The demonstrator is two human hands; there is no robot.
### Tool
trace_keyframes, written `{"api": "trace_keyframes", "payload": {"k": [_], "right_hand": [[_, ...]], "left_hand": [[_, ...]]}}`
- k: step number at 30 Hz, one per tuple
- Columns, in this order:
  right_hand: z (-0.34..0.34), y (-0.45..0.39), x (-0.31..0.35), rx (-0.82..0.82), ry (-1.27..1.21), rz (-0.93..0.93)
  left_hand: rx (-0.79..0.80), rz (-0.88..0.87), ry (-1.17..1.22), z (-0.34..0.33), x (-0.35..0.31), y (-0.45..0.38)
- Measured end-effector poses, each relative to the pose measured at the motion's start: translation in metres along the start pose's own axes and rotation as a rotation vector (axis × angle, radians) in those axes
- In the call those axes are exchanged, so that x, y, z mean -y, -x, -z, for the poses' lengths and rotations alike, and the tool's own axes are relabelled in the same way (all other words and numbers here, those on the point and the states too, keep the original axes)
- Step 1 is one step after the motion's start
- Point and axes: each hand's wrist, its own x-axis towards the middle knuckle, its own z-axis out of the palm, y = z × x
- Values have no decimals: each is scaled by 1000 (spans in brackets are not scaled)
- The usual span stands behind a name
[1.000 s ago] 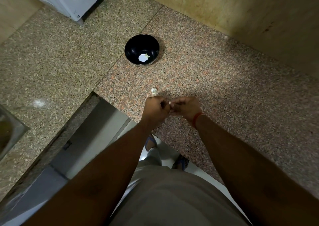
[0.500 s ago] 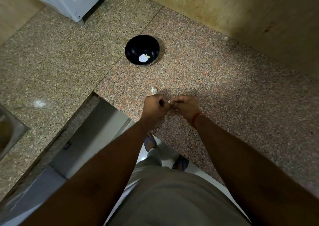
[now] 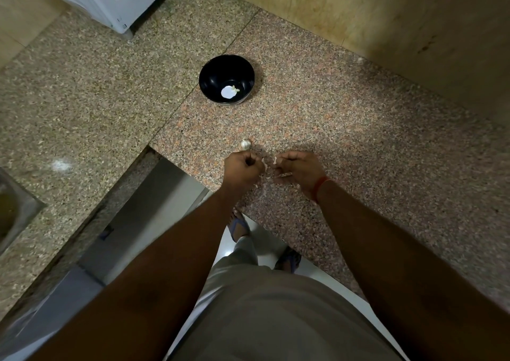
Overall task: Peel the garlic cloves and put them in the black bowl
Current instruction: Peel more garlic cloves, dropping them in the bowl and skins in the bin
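— Garlic clove [image 3: 264, 164] first: where is it?

— Between the two fists, low over the counter [image 3: 358, 145] near its front edge. The left hand [image 3: 242, 167] is curled tight, knuckles up, and a pale bit sticks out from its thumb side. The right hand [image 3: 299, 169] is curled too, pinching a thin white scrap of skin [image 3: 275, 161] at its fingertips. The hands sit close together but apart, with a small gap between them. Both forearms reach straight out from the body, and a red thread [image 3: 321, 185] circles the right wrist.

— How does the clove look?

— Whitish, mostly hidden in the left fist. I cannot tell how much skin is left on it. A few pale flakes [image 3: 265, 188] lie on the counter under the hands.

— Any more garlic?

— One piece [image 3: 245, 144] with its papery skin on, lying just beyond the left hand.

— And the bowl [image 3: 218, 71]?

— Black, upright, farther back on the counter beside the seam between the two slabs. Inside lies one white peeled clove [image 3: 228, 92] with a small greenish bit beside it.
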Motion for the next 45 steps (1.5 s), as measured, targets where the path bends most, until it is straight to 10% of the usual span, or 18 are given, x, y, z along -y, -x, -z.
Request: {"api": "trace_keyframes", "payload": {"k": [14,22,35,45], "right_hand": [[-5,-3,-15,-59,-88,-93],[-11,2,-15,25,-12,-94],[-13,0,-12,-5,-132,-138],[1,-18,-3,-400,565,175]], "left_hand": [[-43,-224,-466,-1,7,2],[24,40,217,-5,-7,11],[-58,-91,-62,-9,-5,5],[-58,-120,-333,8,8,19]]}}
